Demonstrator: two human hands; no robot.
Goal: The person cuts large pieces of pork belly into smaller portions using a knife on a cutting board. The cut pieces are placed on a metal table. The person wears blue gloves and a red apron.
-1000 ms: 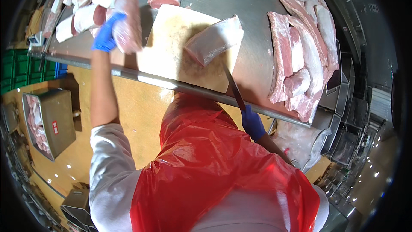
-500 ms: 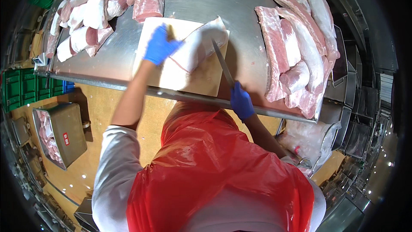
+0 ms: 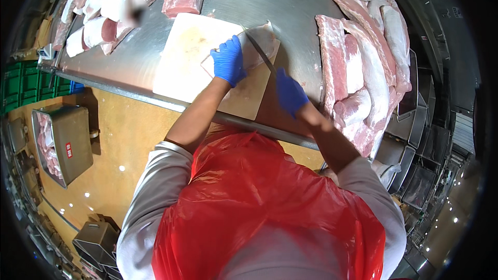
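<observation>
On a white cutting board (image 3: pixel 179 62) near the table's front edge lies a piece of pork loin (image 3: pixel 251 58), pale on top. My left hand (image 3: pixel 228 62), in a blue glove, is on its left part with the fingers bent over it, hiding some of the meat. My right hand (image 3: pixel 291 93), also gloved in blue, is wrapped round the handle of a long knife (image 3: pixel 259 50). The blade points away and to the left, lying across the meat's far right part. How deep the edge sits in the meat cannot be made out.
Cut loin pieces (image 3: pixel 106 0) are heaped at the far left of the steel table (image 3: pixel 249 0). Two more lie behind the board. Long uncut loins (image 3: pixel 363 57) are piled at the right. A metal bin (image 3: pixel 72 142) with meat stands on the floor, near green crates (image 3: pixel 26 85).
My left hand has moved right, from above the board onto the loin piece. The knife has shifted so its tip reaches farther over the meat. The whole view has turned slightly.
</observation>
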